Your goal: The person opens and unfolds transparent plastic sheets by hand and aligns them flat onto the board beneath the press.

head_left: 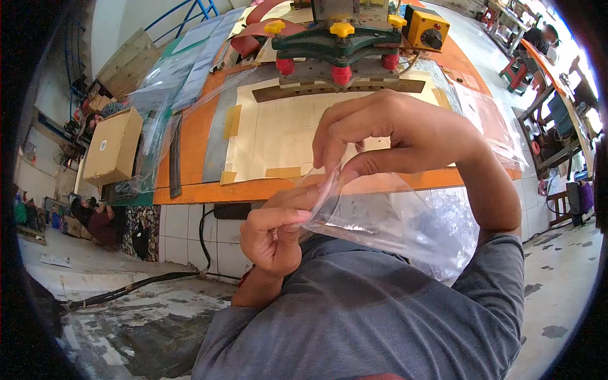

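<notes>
A clear plastic sheet (380, 212) hangs between my hands in front of my chest, over the table's near edge. My left hand (275, 231) pinches its folded edge between thumb and fingers. Just above and to the right, my right hand (392, 136) grips the same edge near the top, fingers bent down and thumb pressed against it. Whether the plastic is a bag or a single sheet, I cannot tell. Behind my hands lies a cream board (272, 136) with tape at its corners, on the orange table (193, 145).
A green press head (342, 47) with yellow knobs and red feet stands over the board. A yellow control box (427, 28) sits beside it. At left are clear plastic sheets (164, 95) and a cardboard box (114, 145). More crumpled plastic (446, 231) hangs at right. Other people sit farther off.
</notes>
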Available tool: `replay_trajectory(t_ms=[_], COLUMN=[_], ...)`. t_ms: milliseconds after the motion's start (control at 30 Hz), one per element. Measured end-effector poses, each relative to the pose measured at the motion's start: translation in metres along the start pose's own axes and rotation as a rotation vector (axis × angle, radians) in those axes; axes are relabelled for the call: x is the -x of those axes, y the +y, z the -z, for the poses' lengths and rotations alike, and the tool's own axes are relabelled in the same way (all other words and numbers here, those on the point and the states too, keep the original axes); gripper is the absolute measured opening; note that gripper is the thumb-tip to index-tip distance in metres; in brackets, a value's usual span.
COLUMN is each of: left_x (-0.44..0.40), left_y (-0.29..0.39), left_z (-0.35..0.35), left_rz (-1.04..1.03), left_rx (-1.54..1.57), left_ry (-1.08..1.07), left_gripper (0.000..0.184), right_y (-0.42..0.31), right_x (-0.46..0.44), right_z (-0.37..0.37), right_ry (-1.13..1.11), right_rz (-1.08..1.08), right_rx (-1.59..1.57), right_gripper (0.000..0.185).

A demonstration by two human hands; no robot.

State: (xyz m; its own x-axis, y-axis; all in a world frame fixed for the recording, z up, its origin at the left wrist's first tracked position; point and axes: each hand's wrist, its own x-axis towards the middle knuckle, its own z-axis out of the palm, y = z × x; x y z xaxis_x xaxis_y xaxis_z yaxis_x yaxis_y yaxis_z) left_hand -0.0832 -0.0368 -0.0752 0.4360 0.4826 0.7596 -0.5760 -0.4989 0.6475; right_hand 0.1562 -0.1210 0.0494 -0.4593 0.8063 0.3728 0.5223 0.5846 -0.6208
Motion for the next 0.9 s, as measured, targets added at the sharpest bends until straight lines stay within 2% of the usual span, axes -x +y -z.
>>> replay_trajectory(t_ms=[33, 100, 333, 400, 533, 600, 700, 900], left_x=[0.0, -0.003, -0.014, -0.015, -0.009, -0.01, -0.013, -0.017], left_y=[-0.001, -0.003, 0.008, 0.005, -0.001, -0.002, 0.002, 0.002], left_z=[0.001, 0.003, 0.0, 0.003, 0.0, -0.003, -0.002, -0.003], left_rz=[0.0, -0.067, 0.048, 0.003, -0.034, -0.096, -0.135, -0.135], left_rx=[0.0, 0.02, 0.03, -0.009, 0.028, -0.002, -0.116, -0.087], left_ry=[0.001, -0.056, -0.13, -0.209, -0.135, -0.066, -0.094, -0.101], left_gripper=[0.026, 0.013, 0.013, 0.013, 0.013, 0.013, 0.013, 0.015], right_y=[-0.001, -0.004, -0.002, 0.006, -0.002, 0.0, -0.001, -0.007], right_x=[-0.001, -0.002, -0.003, -0.002, -0.003, -0.004, -0.004, -0.005], right_z=[0.002, 0.005, 0.006, 0.001, 0.002, 0.003, 0.002, -0.005], right_ry=[-0.001, -0.088, -0.123, -0.059, -0.053, -0.06, -0.067, -0.003], right_rz=[0.0, -0.129, -0.15, -0.047, -0.129, -0.049, -0.089, -0.125], right_rx=[0.0, -0.057, -0.044, -0.007, -0.078, -0.031, 0.002, 0.024], right_gripper=[0.014, 0.012, 0.011, 0.013, 0.013, 0.014, 0.015, 0.015])
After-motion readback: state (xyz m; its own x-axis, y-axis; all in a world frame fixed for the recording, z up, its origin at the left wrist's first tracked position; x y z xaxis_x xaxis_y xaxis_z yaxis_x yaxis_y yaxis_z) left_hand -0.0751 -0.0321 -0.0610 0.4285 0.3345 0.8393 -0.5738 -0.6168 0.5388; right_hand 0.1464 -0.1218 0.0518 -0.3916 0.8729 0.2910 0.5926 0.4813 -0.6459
